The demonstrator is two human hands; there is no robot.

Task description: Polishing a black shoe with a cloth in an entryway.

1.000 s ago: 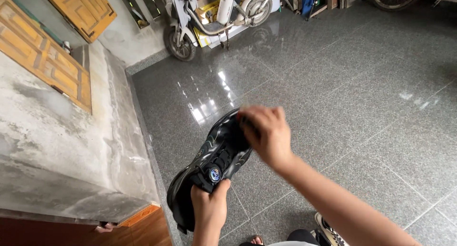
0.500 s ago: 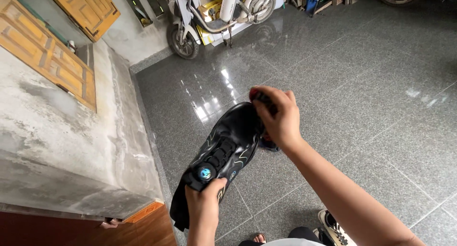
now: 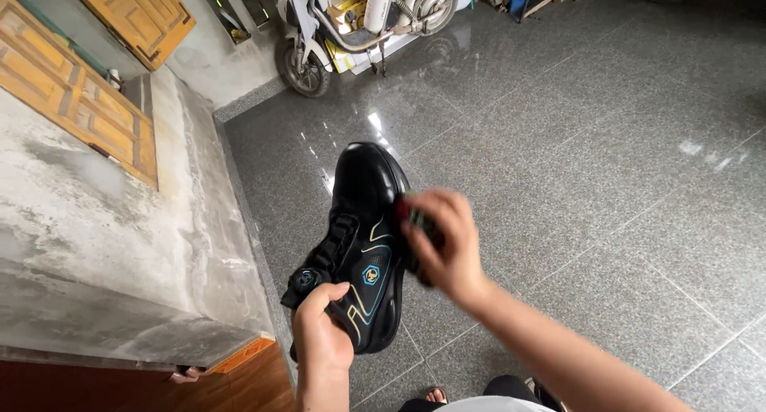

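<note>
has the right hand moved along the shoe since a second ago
Yes. The right hand has slid from the toe back to the side of the black shoe, toward the person and away from the parked scooter.

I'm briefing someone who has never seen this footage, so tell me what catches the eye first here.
First comes the glossy black shoe, held up mid-frame above the polished grey floor. The left hand grips it near its round dial, while the right hand presses a small dark and red applicator against its side. A parked scooter stands at the top.
</note>
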